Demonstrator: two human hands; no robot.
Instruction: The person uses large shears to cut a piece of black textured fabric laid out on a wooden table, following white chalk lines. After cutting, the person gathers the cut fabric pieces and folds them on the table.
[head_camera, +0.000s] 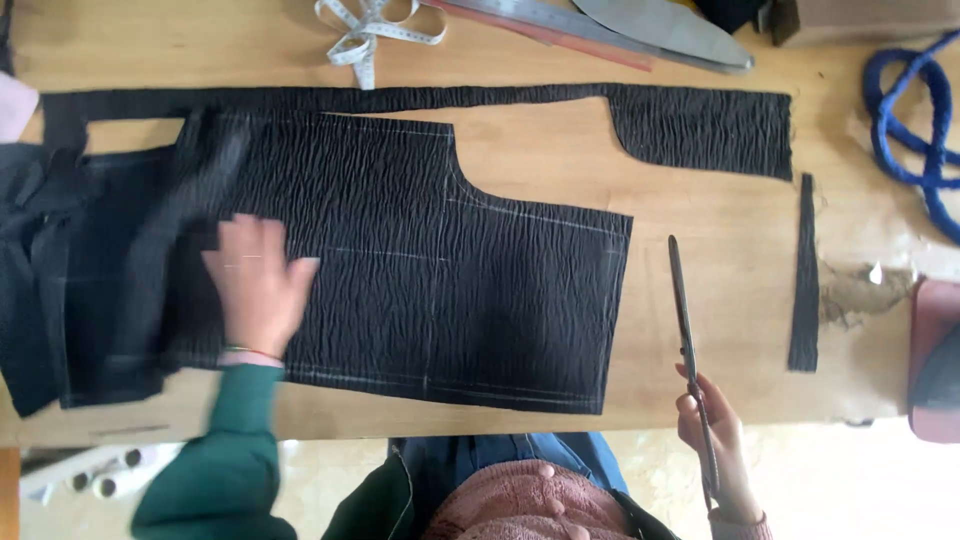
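I see the wooden counter (720, 250) under both hands. Black crinkled fabric (440, 290) lies beneath my left hand (255, 285), fingers spread flat. Right hand (710, 420), well apart, grips closed scissors (688, 330). Narrow black strip (804, 275) just beyond.

Left arm's in a dark green sleeve with a thin bracelet (250, 352) – pink knit sweater (520, 505), blue jeans (500, 455).

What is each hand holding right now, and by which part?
The right hand holds the scissors by their handle end, blades closed and pointing away. The left hand grips nothing; it lies flat on the black fabric piece.
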